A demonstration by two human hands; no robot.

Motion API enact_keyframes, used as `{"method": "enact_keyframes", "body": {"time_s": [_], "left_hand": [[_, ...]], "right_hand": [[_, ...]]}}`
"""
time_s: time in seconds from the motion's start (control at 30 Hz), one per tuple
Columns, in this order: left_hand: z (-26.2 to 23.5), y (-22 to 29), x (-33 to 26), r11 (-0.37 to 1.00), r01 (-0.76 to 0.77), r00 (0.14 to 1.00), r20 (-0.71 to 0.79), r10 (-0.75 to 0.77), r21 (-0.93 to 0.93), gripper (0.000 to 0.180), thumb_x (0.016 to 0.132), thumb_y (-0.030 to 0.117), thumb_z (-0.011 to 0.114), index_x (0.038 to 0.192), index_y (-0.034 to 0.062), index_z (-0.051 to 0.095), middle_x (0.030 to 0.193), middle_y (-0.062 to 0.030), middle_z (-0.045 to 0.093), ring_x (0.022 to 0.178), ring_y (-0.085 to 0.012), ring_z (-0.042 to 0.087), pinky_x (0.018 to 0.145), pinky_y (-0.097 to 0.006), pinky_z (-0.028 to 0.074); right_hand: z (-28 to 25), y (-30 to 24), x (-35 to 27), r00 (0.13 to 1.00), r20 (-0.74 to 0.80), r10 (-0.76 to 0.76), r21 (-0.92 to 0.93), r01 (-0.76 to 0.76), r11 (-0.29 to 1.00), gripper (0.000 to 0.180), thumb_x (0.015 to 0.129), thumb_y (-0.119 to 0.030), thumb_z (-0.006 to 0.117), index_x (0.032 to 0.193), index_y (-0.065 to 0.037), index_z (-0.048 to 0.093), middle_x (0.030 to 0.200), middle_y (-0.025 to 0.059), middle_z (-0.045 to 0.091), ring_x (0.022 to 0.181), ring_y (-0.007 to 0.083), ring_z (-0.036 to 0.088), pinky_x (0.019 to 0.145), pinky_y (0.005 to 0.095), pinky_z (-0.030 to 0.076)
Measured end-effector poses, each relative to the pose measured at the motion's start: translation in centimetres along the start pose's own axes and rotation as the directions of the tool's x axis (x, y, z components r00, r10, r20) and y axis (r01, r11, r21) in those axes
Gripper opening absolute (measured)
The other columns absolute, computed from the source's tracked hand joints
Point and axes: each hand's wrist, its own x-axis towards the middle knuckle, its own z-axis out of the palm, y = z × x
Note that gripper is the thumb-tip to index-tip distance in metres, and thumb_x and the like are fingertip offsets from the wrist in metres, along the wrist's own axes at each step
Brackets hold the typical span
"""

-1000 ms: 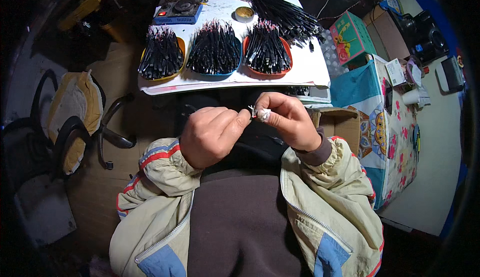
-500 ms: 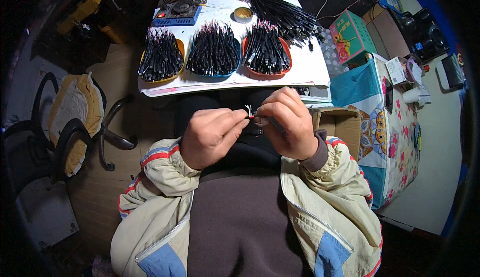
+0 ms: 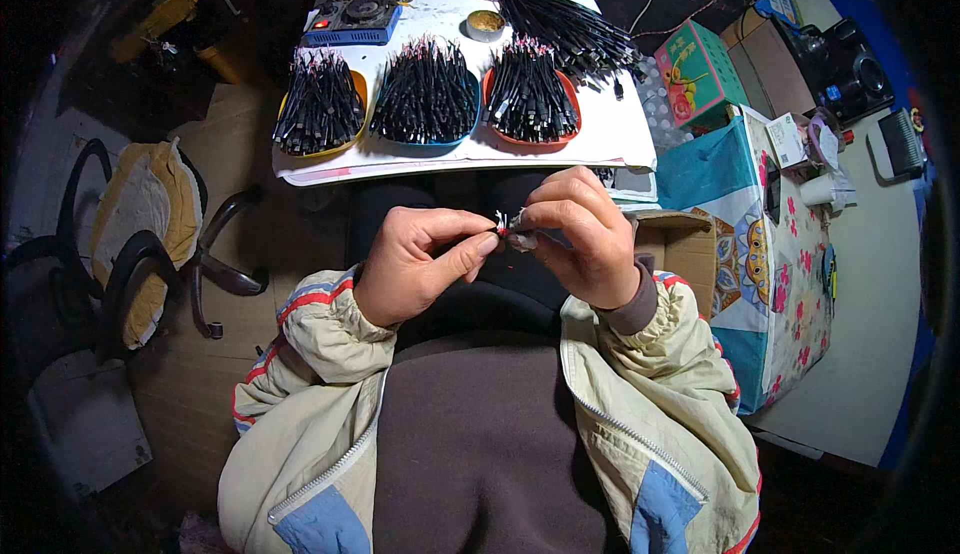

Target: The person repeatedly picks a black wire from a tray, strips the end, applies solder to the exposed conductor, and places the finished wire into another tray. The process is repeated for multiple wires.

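Several fine red-and-white wires above the lap | left hand clamps them between thumb and forefinger | right hand, fingers bunched close beside, hold unclear | too hard a tug could snap one or slip the pinch

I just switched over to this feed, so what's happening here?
The person's left hand pinches at white and red wire ends; the right hand is close beside it, its exact grip unclear. On the white table beyond, a yellow tray, a blue tray and a red tray hold black cables, with a cable pile behind.
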Motion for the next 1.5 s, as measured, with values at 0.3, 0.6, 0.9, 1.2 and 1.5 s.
{"method": "enact_keyframes", "body": {"time_s": [0.3, 0.6, 0.9, 1.2, 1.5], "left_hand": [[-0.2, -0.9, 0.6, 0.53, -0.49, 0.803, 0.121, 0.584, 0.692, 0.016, 0.08, -0.001, 0.069, 0.095, -0.0046, 0.066, 0.07, -0.0131, 0.062, 0.057, -0.0238, 0.062, 0.052, -0.031, 0.048], [-1.6, -0.4, 0.2, 0.974, 0.078, 0.983, 0.181, -0.04, -0.21, 0.012, 0.094, 0.007, 0.062, 0.095, -0.004, 0.067, 0.08, -0.0036, 0.064, 0.067, -0.0066, 0.056, 0.06, -0.02, 0.046], [-0.7, -1.0, -0.1, 0.95, 0.092, 0.995, 0.066, -0.076, -0.297, 0.012, 0.091, 0.003, 0.063, 0.1, -0.0045, 0.064, 0.076, -0.0036, 0.061, 0.063, -0.0062, 0.054, 0.059, -0.019, 0.044], [-0.9, -1.6, -0.3, 0.744, 0.109, 0.992, 0.116, -0.042, -0.66, 0.016, 0.089, 0.007, 0.066, 0.1, -0.0053, 0.065, 0.08, -0.0077, 0.064, 0.057, -0.0076, 0.05, 0.052, -0.02, 0.041], [-0.6, -1.8, 0.1, 0.716, 0.179, 0.982, 0.171, -0.085, -0.675, 0.016, 0.089, 0.009, 0.068, 0.097, -0.0047, 0.066, 0.078, -0.0058, 0.063, 0.057, -0.0076, 0.05, 0.053, -0.019, 0.041]], "right_hand": [[2.3, 0.2, -1.4, 0.685, 0.392, 0.613, 0.748, -0.626, 0.221, 0.024, 0.089, -0.011, 0.067, 0.105, 0.002, 0.056, 0.092, 0.0042, 0.058, 0.083, 0.0123, 0.055, 0.073, 0.0244, 0.045], [0.6, 0.3, 0.8, 0.98, 0.162, 0.116, 0.303, -0.162, 0.939, 0.032, 0.071, 0.005, 0.071, 0.1, -0.002, 0.059, 0.1, 0.0108, 0.059, 0.09, 0.0276, 0.06, 0.077, 0.0352, 0.05], [0.5, -0.2, -0.2, 0.991, 0.105, 0.085, 0.097, -0.095, 0.991, 0.029, 0.068, 0.006, 0.069, 0.094, -0.004, 0.059, 0.095, 0.0099, 0.059, 0.086, 0.0284, 0.058, 0.073, 0.0366, 0.048], [-1.6, 0.9, -1.5, 0.975, 0.022, 0.223, -0.035, -0.222, 0.974, 0.036, 0.074, -0.001, 0.072, 0.109, -0.003, 0.063, 0.11, 0.014, 0.063, 0.105, 0.0307, 0.061, 0.089, 0.0383, 0.049], [0.8, -0.4, 0.6, 0.999, -0.034, 0.023, 0.226, -0.015, 0.974, 0.034, 0.067, 0.005, 0.074, 0.098, -0.003, 0.064, 0.092, 0.0089, 0.063, 0.081, 0.0247, 0.062, 0.069, 0.0332, 0.05]]}}
